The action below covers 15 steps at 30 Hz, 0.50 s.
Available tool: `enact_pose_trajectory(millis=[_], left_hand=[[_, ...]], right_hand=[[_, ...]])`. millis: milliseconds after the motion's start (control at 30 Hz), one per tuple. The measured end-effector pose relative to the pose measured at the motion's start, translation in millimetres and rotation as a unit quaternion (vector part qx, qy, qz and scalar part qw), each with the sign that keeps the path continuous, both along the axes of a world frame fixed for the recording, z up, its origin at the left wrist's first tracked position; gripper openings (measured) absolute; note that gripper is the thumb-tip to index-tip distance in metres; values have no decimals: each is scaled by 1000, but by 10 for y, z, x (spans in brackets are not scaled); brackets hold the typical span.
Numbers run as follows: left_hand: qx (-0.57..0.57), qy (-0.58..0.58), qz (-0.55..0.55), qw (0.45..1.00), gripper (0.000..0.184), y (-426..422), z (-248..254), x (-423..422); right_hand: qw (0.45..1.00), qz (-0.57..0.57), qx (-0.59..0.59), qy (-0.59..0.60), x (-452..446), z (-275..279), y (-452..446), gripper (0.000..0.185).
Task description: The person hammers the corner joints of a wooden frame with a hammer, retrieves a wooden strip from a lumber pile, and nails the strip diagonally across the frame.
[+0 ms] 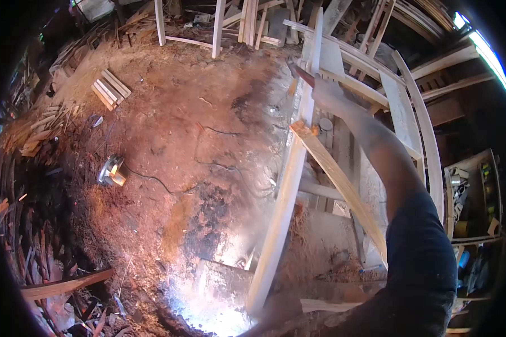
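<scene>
My right arm, in a dark blue sleeve, reaches up along the right side. My right hand (325, 92) is at the far part of a long pale wooden beam (285, 196). It is closed around a reddish-brown object (303, 74) with a dark tip, lying against the beam; blur hides its exact kind. The beam runs from the bottom centre to the top. A second, yellowish board (343, 180) slants away from the beam's middle toward my sleeve. My left hand is out of view.
A corded metal power tool (112, 171) sits on the reddish dirt floor (163, 129), near short stacked wood strips (111, 90). Wooden frame pieces (402, 106) stand at the right, beside an open box of tools (472, 194). Scrap wood (45, 132) lies at the left.
</scene>
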<state>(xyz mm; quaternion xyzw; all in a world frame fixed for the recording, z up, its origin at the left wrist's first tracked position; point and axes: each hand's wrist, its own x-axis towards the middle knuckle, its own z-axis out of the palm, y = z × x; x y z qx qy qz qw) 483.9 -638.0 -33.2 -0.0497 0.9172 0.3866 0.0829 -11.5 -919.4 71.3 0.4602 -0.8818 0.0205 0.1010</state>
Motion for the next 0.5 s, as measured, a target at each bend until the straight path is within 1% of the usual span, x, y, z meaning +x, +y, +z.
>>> enact_pose_trajectory(millis=[67, 133, 200, 233, 300, 333, 400, 467, 500], left_hand=[[-15, 2, -1, 1000, 18, 101, -8, 49], [-31, 0, -9, 999, 18, 210, -23, 114], [-56, -4, -20, 998, 17, 292, -38, 146], [-75, -9, -27, 997, 17, 320, -61, 108], [-87, -44, -34, 995, 17, 303, 3, 29], [-63, -97, -9, 993, 18, 223, 146, -47], [-81, -127, -6, 989, 18, 217, 295, -69], [-173, -70, -50, 981, 19, 205, 181, -43], [-170, -69, -36, 982, 19, 219, 90, -22]], right_hand=[[992, 59, -81, -78, 285, 288, 693, 39], [966, 99, -215, -104, 480, 225, 1458, 35], [954, 22, -193, -228, 791, 200, 2135, 27], [924, 10, -198, -327, 998, 300, 2436, 21], [830, -26, -213, -515, 1455, 510, 2992, 11], [820, -51, -227, -524, 1642, 528, 3198, 10], [797, -96, -255, -540, 2004, 558, 3570, 10], [775, -118, -278, -555, 2199, 552, 3849, 10], [763, -130, -289, -564, 2274, 526, 3963, 9]])
